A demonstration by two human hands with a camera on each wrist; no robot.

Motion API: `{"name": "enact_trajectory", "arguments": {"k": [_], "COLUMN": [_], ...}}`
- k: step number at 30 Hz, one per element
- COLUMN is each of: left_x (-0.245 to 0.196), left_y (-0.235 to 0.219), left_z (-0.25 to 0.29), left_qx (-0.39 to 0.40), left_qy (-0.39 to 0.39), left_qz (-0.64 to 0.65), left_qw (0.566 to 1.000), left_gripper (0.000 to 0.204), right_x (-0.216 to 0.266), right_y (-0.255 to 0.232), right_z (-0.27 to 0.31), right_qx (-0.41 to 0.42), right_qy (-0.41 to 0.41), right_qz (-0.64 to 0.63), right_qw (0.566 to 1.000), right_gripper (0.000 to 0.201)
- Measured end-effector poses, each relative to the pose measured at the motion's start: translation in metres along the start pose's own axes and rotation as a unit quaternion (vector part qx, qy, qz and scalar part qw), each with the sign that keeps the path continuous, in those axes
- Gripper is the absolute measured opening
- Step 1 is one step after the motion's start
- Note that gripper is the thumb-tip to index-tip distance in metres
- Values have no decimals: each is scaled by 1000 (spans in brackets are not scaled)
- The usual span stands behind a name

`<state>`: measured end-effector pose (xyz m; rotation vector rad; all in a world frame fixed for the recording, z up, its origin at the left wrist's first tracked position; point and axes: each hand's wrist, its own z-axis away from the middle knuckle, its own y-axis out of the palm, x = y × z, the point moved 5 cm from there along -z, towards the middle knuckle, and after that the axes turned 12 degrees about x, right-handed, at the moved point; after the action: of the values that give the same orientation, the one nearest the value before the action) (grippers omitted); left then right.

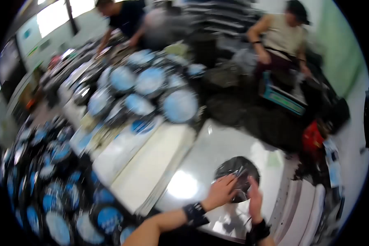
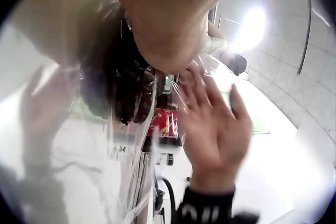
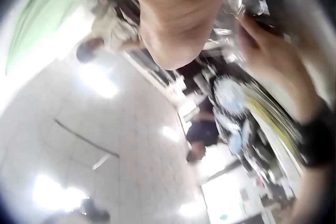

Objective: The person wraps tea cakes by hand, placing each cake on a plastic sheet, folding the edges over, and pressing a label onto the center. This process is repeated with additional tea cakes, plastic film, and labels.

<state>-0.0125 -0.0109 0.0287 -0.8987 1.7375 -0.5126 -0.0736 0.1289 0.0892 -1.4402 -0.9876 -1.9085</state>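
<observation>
A dark round item in shiny clear plastic wrap [image 1: 242, 167] lies on the glossy white table [image 1: 201, 164]. My left hand [image 1: 220, 192] rests over its near left part, fingers stretched across the wrap. At its right side stands my right hand [image 1: 255, 201], with straight fingers pointing up and the palm turned toward the item. In the left wrist view, the right hand [image 2: 218, 129] shows its open palm beside loose, see-through plastic [image 2: 136, 161]. The left hand [image 3: 278, 56] appears blurred in the right wrist view, its fingertips at the wrap.
Left of the work spot lies a long white stack [image 1: 151, 160]. Behind it are piled wrapped round packs with blue labels [image 1: 180, 105], with more packs [image 1: 57, 225] at lower left. Dark material [image 1: 266, 127] borders the table's far side. Two people are farther back, one beside a blue box [image 1: 283, 98].
</observation>
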Motion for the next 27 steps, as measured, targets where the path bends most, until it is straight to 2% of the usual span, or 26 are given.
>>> {"name": "enact_trajectory", "arguments": {"k": [1,2,3,4,5,6,8,10,12,13,15,16,17,18,19,20,21,22,23,25,26,27], "left_x": [17,7,13,6,6,6,12,-1,-23,-12,-7,-4,-2,4,10,17,-3,-24,-14,10,23,19], "left_y": [17,5,16,7,7,6,15,10,-29,-28,-19,-12,-5,2,5,5,-19,-42,-35,-14,-2,3], "left_z": [-1,-2,-7,-6,-8,-6,-2,-7,-19,-19,-22,-20,-18,-16,-13,-16,-31,-46,-49,-51,-51,-51], "left_qx": [-19,-37,51,-20,-9,-1,39,66,100,123,50,57,63,107,136,160,100,34,62,108,133,205], "left_qy": [-10,0,-53,-10,-5,-10,-19,-19,-4,-1,-72,-98,-123,-129,-91,-51,31,115,61,-51,-105,-110], "left_qz": [28,-3,12,3,-2,-9,-21,-59,-137,-102,7,9,10,-39,-71,-101,-138,-173,-117,-3,54,-42], "left_qw": [999,999,997,1000,1000,1000,999,996,986,987,996,994,990,985,984,981,985,978,989,993,984,972], "left_gripper": [38,30,29,28,29,31,34,39,47,64,60,62,65,71,77,84,87,89,88,86,85,86], "right_x": [-12,-28,-53,-73,-82,-95,-47,-23,-46,-53,-32,-30,-54,-40,-20,-4,22,14,0,-21,-37,-39], "right_y": [27,63,74,63,29,-3,-47,-21,-16,-16,-29,-33,-41,-33,-25,-26,-26,-35,-43,-41,-44,-45], "right_z": [46,89,115,124,122,118,61,-4,-11,-12,-6,-1,-10,-14,-12,-12,-15,-24,-37,-47,-49,-46], "right_qx": [19,48,53,23,-103,-216,-330,-199,-192,-187,-209,-218,-246,-215,-174,-164,-174,-163,-154,-177,-150,-121], "right_qy": [-41,-85,-57,16,6,0,-20,37,-79,-138,-19,51,-192,-166,-116,-185,-227,-220,-212,-146,-70,-59], "right_qz": [229,498,572,554,616,669,614,655,669,678,498,388,560,597,608,644,683,585,478,473,511,539], "right_qw": [972,862,817,832,781,711,716,728,713,698,841,894,767,755,766,724,673,764,838,851,843,831], "right_gripper": [70,72,74,80,81,82,79,73,63,59,54,51,35,29,29,35,44,45,46,50,57,54]}}
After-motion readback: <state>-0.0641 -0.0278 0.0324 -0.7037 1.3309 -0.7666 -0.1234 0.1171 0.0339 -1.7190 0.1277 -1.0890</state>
